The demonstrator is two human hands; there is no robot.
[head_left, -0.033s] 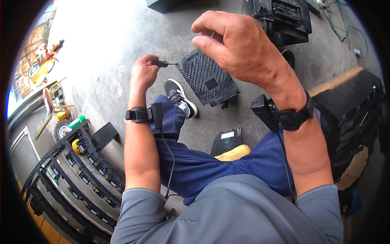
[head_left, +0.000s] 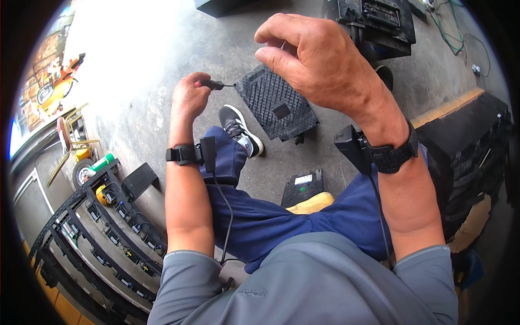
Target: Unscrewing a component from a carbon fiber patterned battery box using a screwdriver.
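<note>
The left hand (head_left: 190, 97) grips a slim screwdriver (head_left: 214, 85), black ribbed panel (head_left: 277, 97) at its three o'clock; a slip could scratch that. The right hand (head_left: 319, 59) curls, whether around anything I can't tell.

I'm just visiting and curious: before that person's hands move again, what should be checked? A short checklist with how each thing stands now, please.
1. Left hand has a grip on the screwdriver-like tool: ok, closed around its dark handle.
2. Tool's tip touching the black ribbed panel: cannot tell; it is at the panel's left corner.
3. Right hand free: cannot tell; it is curled, its palm hidden.
4. Whole panel visible: not ok; the right hand covers part of it from this view.
5. Left wrist strap and right wrist strap on: ok, both around the wrists.
6. Shoe off the panel: ok, beside it.
</note>
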